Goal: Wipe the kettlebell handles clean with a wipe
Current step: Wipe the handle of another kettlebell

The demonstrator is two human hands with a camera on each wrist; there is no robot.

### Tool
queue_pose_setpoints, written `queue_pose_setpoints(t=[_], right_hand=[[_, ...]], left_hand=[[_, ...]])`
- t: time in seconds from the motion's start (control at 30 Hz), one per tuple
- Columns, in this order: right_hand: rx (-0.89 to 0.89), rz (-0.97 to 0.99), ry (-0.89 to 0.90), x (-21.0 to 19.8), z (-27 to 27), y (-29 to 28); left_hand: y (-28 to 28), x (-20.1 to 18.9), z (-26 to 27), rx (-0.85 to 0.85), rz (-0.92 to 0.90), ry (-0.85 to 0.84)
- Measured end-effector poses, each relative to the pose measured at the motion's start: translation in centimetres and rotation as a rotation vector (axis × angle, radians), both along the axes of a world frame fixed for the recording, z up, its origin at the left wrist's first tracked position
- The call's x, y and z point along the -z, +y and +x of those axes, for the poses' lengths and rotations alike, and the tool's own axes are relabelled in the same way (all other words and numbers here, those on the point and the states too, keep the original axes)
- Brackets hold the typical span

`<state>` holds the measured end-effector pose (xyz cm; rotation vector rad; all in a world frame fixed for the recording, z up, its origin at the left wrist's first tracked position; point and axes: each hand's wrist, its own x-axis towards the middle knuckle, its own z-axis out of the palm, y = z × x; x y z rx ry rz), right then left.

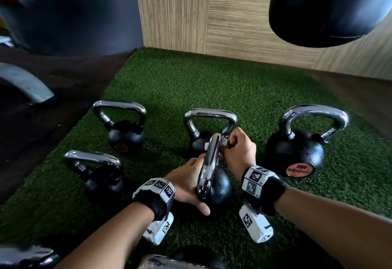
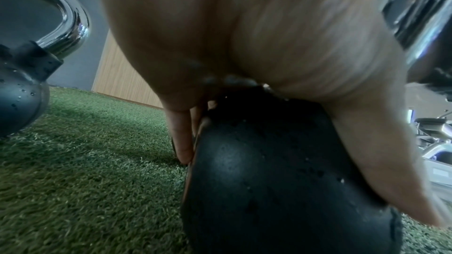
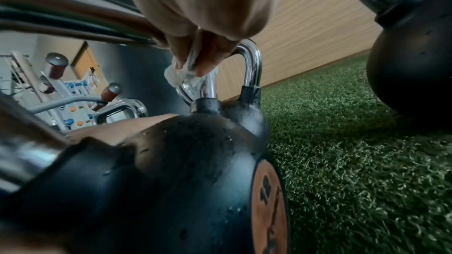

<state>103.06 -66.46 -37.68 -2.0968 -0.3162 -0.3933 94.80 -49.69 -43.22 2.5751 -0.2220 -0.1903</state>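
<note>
A black kettlebell (image 1: 219, 186) lies tilted on the green turf (image 1: 212, 82), its chrome handle (image 1: 209, 162) pointing away from me. My left hand (image 1: 188, 181) grips the ball, thumb on the near side; in the left wrist view the palm (image 2: 269, 45) covers the ball (image 2: 269, 171). My right hand (image 1: 235, 145) pinches a crumpled white wipe (image 1: 224, 144) against the far end of that handle. In the right wrist view the fingertips (image 3: 203, 69) squeeze the wipe (image 3: 181, 77) above the ball (image 3: 171, 181).
Several more chrome-handled kettlebells stand around: back left (image 1: 125, 135), front left (image 1: 104, 177), just behind the held one (image 1: 197, 139), and a large one at right (image 1: 294, 152). A black punching bag (image 1: 331, 8) hangs at upper right. A wood-panelled wall (image 1: 233, 18) bounds the turf.
</note>
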Motion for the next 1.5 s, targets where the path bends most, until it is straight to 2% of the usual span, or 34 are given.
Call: queue_pose_setpoints(t=[0.23,0.4,0.5,0.57,0.67,0.83,0.93,1.03,1.17,1.3,1.4,1.5], right_hand=[[0.013,-0.009,-0.011,0.8,0.8,1.2],[-0.043,-0.064,0.046,0.8,0.8,0.9],[-0.083,-0.010,0.230,0.5,0.3,0.8],[-0.099,-0.059,0.300,0.1,0.2,0.9],[-0.177,-0.278,0.259,-0.9,0.6,0.5],[-0.467,-0.419,0.150,-2.8,1.4,-0.6],[-0.552,-0.487,0.080,-3.4,1.5,-1.1],[-0.571,-0.607,0.036,-4.2,1.3,-1.3],[-0.556,-0.692,0.057,-5.5,0.7,-1.5],[-0.527,-0.782,0.055,-6.7,0.2,-2.7],[-0.435,-0.823,0.081,-6.9,-0.8,-4.2],[-0.345,-0.806,0.096,-6.3,-2.6,-5.5]], left_hand=[[-0.4,-0.3,0.3,0.066,0.085,0.048],[-0.3,0.1,-0.4,0.000,0.037,0.023],[-0.5,-0.2,-0.6,-0.022,0.024,0.032],[-0.8,-0.6,-0.9,-0.012,0.030,0.015],[-1.2,-1.7,-1.7,-0.013,0.023,0.008],[-1.2,-4.3,-3.5,-0.003,-0.134,0.126],[-1.4,-6.1,-4.9,-0.083,-0.209,-0.029],[-2.2,-7.6,-5.2,-0.155,-0.044,-0.155],[-2.7,-8.5,-5.3,-0.194,0.005,-0.026],[-1.6,-10.6,-4.5,-0.149,0.199,0.101],[-0.4,-12.3,-3.6,-0.104,0.393,0.133],[0.6,-13.1,-2.7,-0.144,0.428,0.132]])
